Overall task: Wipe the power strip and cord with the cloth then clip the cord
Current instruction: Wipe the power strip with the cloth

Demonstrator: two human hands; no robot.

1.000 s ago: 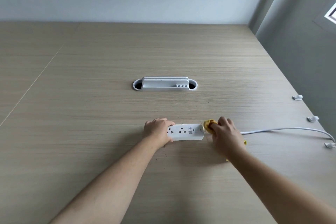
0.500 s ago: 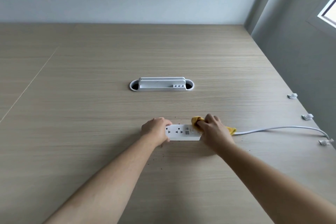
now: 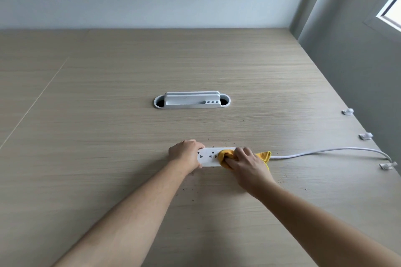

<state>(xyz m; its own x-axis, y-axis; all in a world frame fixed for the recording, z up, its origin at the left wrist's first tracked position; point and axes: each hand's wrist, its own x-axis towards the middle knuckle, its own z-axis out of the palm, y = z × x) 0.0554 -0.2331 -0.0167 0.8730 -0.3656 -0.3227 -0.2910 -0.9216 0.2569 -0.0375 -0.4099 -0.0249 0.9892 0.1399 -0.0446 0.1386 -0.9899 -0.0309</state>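
The fingers of the right hand are curled tight over a bunched yellow cloth, pressing it down on the right part of the white power strip; a loose corner of the cloth sticks out past the hand on the far right side. The left hand is clamped around the strip's left end, its fingers wrapped over the far edge, pinning it flat on the tabletop. Two sockets show between the hands.

From under the cloth the white cord runs right across the wood, bending down near the edge into the nearest of three small clear cord clips; the other two clips sit empty, farther back along the right edge. Dark crumbs are scattered around the strip.

Behind the hands, a white oval cable grommet is set into the tabletop, a slotted white insert in it, with dark openings at both ends; nothing passes through them.
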